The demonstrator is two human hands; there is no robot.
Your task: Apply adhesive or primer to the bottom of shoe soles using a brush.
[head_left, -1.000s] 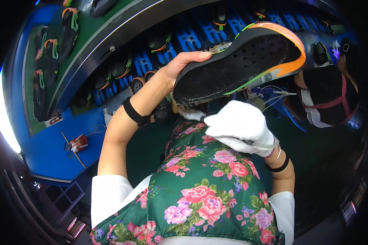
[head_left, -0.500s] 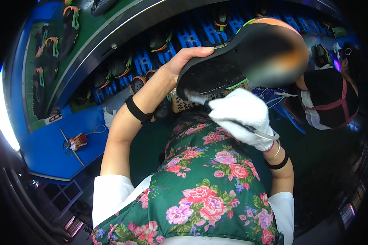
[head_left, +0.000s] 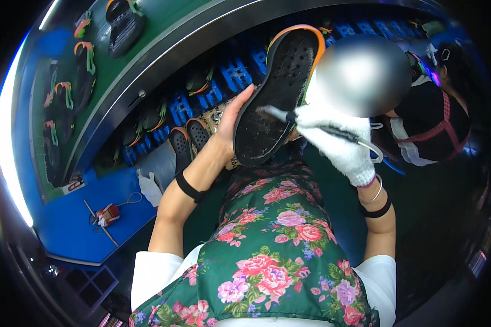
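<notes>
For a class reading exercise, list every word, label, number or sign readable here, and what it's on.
No text reads clearly.
Red-and-white package on the blue table: too small.
White-and-red label at left: too small.
Brown sheet by the black shoe: dark marks, mostly hidden.

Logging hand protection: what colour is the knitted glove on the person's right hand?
White; the knitted fabric glove shows best in the head view.

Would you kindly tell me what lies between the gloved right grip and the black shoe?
In the head view, a brush extends from the right grip over the black shoe.
</notes>
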